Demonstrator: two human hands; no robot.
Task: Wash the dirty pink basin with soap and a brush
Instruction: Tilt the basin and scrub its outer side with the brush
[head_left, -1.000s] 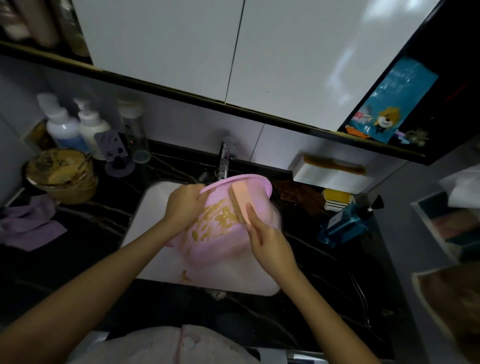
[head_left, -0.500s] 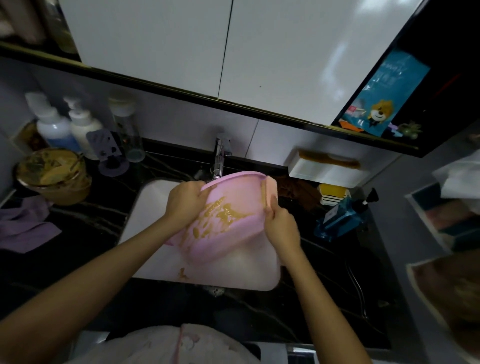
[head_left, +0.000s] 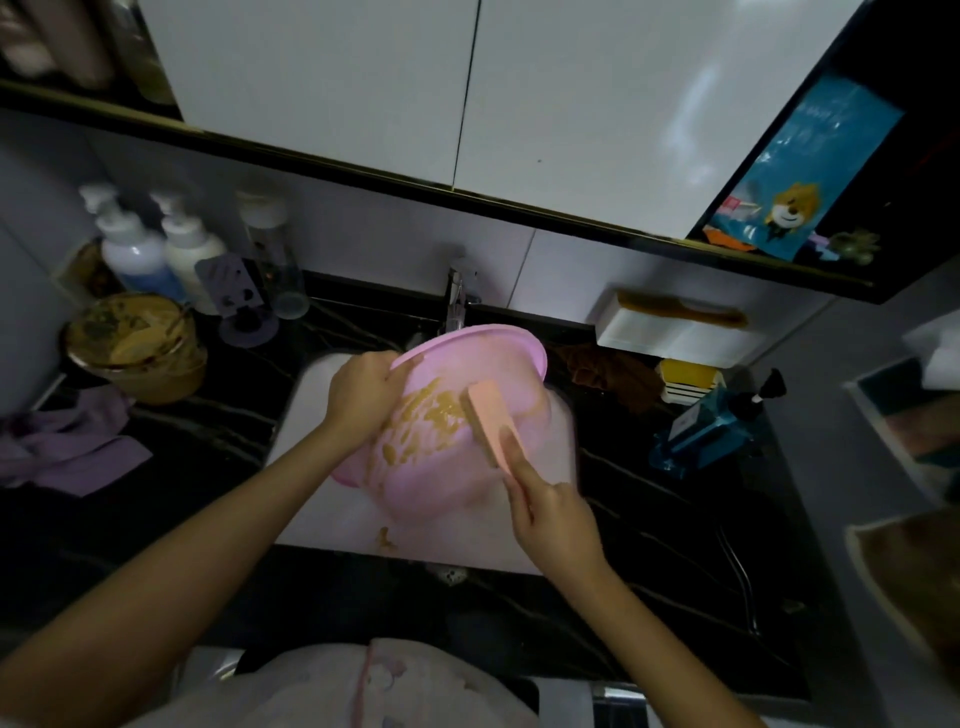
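The pink basin (head_left: 441, 467) is tilted over the white sink (head_left: 311, 395), its outer wall turned toward me and smeared with yellow-brown muck. My left hand (head_left: 363, 395) grips the basin's rim at the upper left. My right hand (head_left: 550, 514) holds a peach-coloured brush (head_left: 491, 421) by its near end, one finger laid along its back. The brush lies flat against the basin's wall, just right of the muck. A blob of muck (head_left: 385, 540) sits on the sink floor below the basin.
The tap (head_left: 456, 296) stands behind the basin. Pump bottles (head_left: 156, 249) and a dirty round bowl (head_left: 137, 345) are on the black counter at left, with a purple cloth (head_left: 67, 447). A blue pump bottle (head_left: 711, 426) and a white box (head_left: 670, 332) are at right.
My right hand has come back from the basin's right edge onto its wall, bringing the brush down and left beside the muck. The left hand keeps its grip on the rim.
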